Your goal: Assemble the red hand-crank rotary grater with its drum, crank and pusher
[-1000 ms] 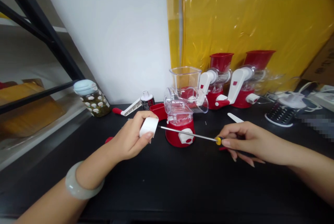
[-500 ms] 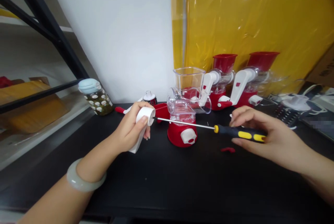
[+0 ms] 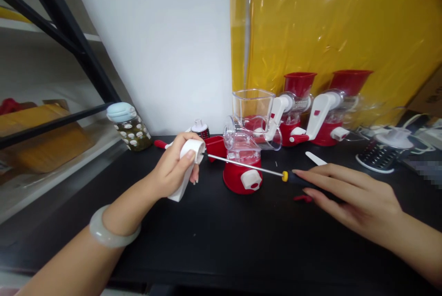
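Note:
My left hand (image 3: 174,167) is closed around a white plastic crank arm (image 3: 191,149), its round hollow end turned to the right. The tip of a screwdriver (image 3: 248,165) reaches into that hollow end, its long metal shaft running across to the right. My right hand (image 3: 355,199) grips the dark handle, thumb and fingers wrapped along it and hiding most of it. Behind the shaft stands a rotary grater body (image 3: 243,176) with a red base, white knob and clear hopper. A small red piece (image 3: 303,198) lies below the handle.
Two assembled red-and-white graters (image 3: 299,102) stand at the back right. A black grater drum (image 3: 381,151) with a white cap sits at the right. A white flat strip (image 3: 315,158) lies behind my right hand. At the left are a bottle (image 3: 129,128) and a black-framed shelf (image 3: 69,47).
My right hand has shifted forward along the screwdriver handle and turned, its fingers now covering the yellow grip patches. The handle end has dipped slightly. My left hand keeps its hold on the crank arm.

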Motion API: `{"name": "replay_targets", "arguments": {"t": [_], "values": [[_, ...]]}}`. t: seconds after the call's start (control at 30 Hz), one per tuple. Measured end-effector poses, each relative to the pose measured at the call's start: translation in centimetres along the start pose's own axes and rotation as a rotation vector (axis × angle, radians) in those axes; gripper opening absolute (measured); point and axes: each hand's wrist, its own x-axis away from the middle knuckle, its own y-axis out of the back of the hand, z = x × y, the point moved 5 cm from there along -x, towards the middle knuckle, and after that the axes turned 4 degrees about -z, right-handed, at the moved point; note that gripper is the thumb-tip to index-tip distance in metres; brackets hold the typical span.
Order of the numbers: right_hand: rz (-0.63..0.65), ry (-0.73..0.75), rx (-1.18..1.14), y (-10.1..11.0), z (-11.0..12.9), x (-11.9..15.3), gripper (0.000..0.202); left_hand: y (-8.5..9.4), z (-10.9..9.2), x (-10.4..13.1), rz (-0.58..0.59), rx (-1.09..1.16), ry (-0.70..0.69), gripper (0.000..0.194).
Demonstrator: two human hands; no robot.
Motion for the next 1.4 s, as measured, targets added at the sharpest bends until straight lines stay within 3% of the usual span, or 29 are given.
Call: {"name": "replay_targets", "arguments": {"t": [0.07,0.13,0.3,0.37,0.43,0.5,0.6,0.7,0.83,1.03,1.2,1.4], "values": [[-0.003,-0.109,-0.115,-0.2,-0.4,-0.4,0.022,0.1,0.3,0.1,0.033,-0.067,0.011,0.031],[0.051,-0.343,-0.300,-0.8,-1.4,-0.4,0.018,0.1,0.3,0.1,0.061,-0.092,0.006,0.031],[0.273,-1.116,-0.789,-3.8,-3.3,1.5,0.053,0.0,-0.5,0.1,0.104,-0.239,-0.070,0.033],[0.301,-1.258,-0.931,-4.5,-3.2,1.9,0.055,0.0,-0.6,0.0,0.105,-0.255,-0.082,0.032],[0.272,-1.293,-1.001,-4.5,-3.1,1.9,0.051,0.1,-0.6,0.0,0.075,-0.199,-0.066,0.031],[0.173,-1.211,-0.996,-3.9,-3.4,1.6,0.045,0.2,-0.3,-0.1,0.017,-0.106,-0.026,0.031],[0.074,-0.973,-0.892,-2.8,-4.0,1.3,0.042,0.2,0.2,-0.3,-0.033,-0.015,0.064,0.031],[0.060,-0.744,-0.701,-2.0,-4.5,1.2,0.030,-0.1,0.4,-0.4,-0.039,0.015,0.099,0.032],[-0.056,-0.436,-0.402,-0.7,-3.9,0.6,0.015,-0.1,0.2,-0.5,-0.037,0.051,0.080,0.029],[-0.051,-0.040,-0.049,0.3,-1.1,0.5,0.033,0.0,0.2,-0.3,-0.037,0.064,0.079,0.027],[-0.011,0.053,0.068,0.2,-0.5,1.0,0.030,-0.3,0.0,-0.1,0.009,0.045,0.062,0.028],[-0.033,-0.079,-0.022,0.3,-0.7,0.1,0.017,-0.4,0.3,0.0,0.064,-0.040,0.088,0.031]]}}
